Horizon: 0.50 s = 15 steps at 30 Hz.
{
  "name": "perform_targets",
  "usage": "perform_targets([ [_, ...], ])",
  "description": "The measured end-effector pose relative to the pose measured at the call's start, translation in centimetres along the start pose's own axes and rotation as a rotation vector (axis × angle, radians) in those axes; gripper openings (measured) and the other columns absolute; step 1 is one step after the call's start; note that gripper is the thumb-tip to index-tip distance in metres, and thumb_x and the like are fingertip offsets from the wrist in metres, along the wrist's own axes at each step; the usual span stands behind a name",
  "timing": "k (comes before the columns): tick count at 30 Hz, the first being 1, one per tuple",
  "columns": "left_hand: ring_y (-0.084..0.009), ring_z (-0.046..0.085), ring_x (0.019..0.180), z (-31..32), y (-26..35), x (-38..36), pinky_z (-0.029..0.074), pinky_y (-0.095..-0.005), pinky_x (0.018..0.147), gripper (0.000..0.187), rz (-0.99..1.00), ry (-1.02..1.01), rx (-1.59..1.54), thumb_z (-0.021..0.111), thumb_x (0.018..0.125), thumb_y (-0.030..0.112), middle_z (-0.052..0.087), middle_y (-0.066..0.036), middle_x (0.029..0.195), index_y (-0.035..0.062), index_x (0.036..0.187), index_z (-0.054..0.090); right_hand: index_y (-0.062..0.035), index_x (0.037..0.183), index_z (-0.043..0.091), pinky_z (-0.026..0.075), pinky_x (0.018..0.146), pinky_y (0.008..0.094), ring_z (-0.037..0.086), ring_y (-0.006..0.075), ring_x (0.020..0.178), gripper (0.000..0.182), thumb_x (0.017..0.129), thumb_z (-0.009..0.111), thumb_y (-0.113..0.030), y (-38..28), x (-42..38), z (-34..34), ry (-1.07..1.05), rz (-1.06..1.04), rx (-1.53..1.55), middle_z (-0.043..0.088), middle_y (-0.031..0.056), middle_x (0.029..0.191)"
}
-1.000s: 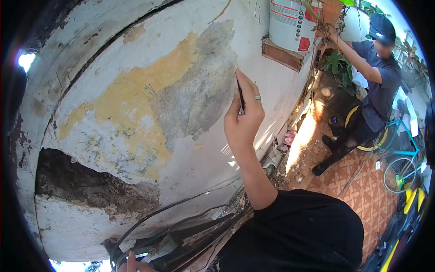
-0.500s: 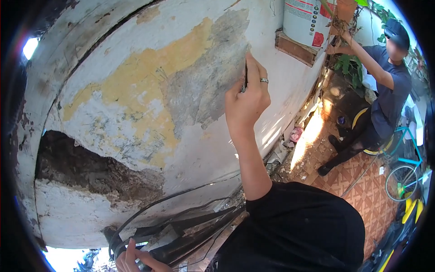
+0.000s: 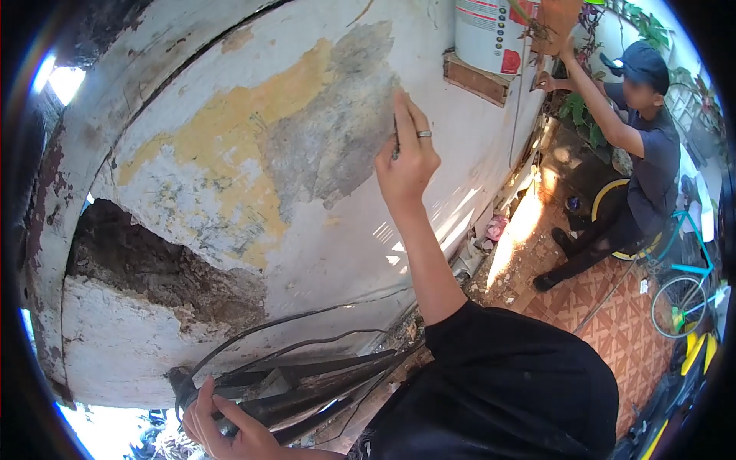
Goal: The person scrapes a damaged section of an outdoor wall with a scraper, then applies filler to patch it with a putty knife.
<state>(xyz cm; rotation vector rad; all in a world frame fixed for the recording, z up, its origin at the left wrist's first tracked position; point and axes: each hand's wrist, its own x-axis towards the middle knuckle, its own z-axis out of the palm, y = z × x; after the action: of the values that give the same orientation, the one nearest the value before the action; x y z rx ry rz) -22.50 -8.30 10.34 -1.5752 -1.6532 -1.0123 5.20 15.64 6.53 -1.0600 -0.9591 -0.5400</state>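
My right hand (image 3: pixel 410 165), with a ring on one finger, is closed around a thin, dark, flat scraper-like tool (image 3: pixel 395 138) seen nearly edge-on. Its fingertips are at the wall (image 3: pixel 337 253), by the right edge of a bare grey patch (image 3: pixel 330 126) where the paint is gone. Left of that patch lies a yellow layer (image 3: pixel 222 123) with flaking white paint. My left hand (image 3: pixel 226 429) is low at the bottom left, fingers apart, beside dark pipes and a black cable (image 3: pixel 253 330). It appears to hold nothing.
A deep broken hole (image 3: pixel 153 261) opens in the lower wall. A white bucket (image 3: pixel 491 34) stands on a wooden ledge (image 3: pixel 475 77). At the right a person (image 3: pixel 644 146) in a cap handles an orange pot (image 3: pixel 558 23). A bicycle (image 3: pixel 682 299) stands behind, on tiled floor (image 3: pixel 590 322).
The view has shifted a little, so wall and bucket appear farther left. My right hand stays by the grey patch's edge. More of my left hand shows. The other person's head has turned.
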Motion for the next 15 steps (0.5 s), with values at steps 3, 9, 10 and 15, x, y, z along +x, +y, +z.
perform_targets([
  [3, -0.015, 0.043, 0.072, 0.0, 0.0, 0.0, 0.037, -0.0294, 0.067, 0.021, 0.005, 0.011, -0.003, 0.053, 0.089, 0.003, 0.06, -0.002, 0.081, 0.0016, 0.103, 0.069, -0.004, 0.125, 0.059, 0.055, 0.08, 0.0337, 0.063, 0.0318, 0.106, 0.066, 0.062, 0.05, 0.016, 1.6, -0.1, 0.4, -0.008, -0.073, 0.034, 0.062, 0.0154, 0.119],
  [9, -0.0133, 0.043, 0.073, 0.0, -0.2, -0.1, 0.037, -0.028, 0.064, 0.022, -0.019, -0.014, 0.002, 0.053, 0.089, 0.003, 0.058, -0.002, 0.08, 0.0026, 0.104, 0.069, -0.0043, 0.124, 0.06, 0.052, 0.085, 0.0341, 0.061, 0.0309, 0.107, 0.068, 0.06, 0.051, 0.015, 3.6, 0.2, 0.3, -0.032, -0.139, 0.084, 0.062, 0.0127, 0.12],
  [10, -0.013, 0.044, 0.072, 0.0, -0.2, -0.1, 0.037, -0.0275, 0.063, 0.022, -0.002, -0.017, 0.023, 0.052, 0.089, 0.003, 0.057, -0.002, 0.079, 0.0021, 0.104, 0.068, -0.0043, 0.124, 0.06, 0.052, 0.085, 0.0341, 0.061, 0.0309, 0.107, 0.068, 0.06, 0.051, 0.015, 4.0, 0.4, 0.2, -0.028, -0.145, 0.081, 0.062, 0.0127, 0.12],
  [15, -0.0129, 0.045, 0.055, 0.6, 1.1, 1.6, 0.031, -0.0289, 0.044, 0.026, 0.13, 0.172, -0.004, 0.06, 0.092, 0.024, 0.064, -0.005, 0.068, 0.0026, 0.089, 0.075, -0.0054, 0.115, 0.066, 0.041, 0.085, 0.0315, 0.049, 0.0237, 0.089, 0.061, 0.059, 0.053, 0.015, 5.3, 0.9, -0.1, -0.041, -0.229, 0.068, 0.065, 0.0053, 0.116],
])
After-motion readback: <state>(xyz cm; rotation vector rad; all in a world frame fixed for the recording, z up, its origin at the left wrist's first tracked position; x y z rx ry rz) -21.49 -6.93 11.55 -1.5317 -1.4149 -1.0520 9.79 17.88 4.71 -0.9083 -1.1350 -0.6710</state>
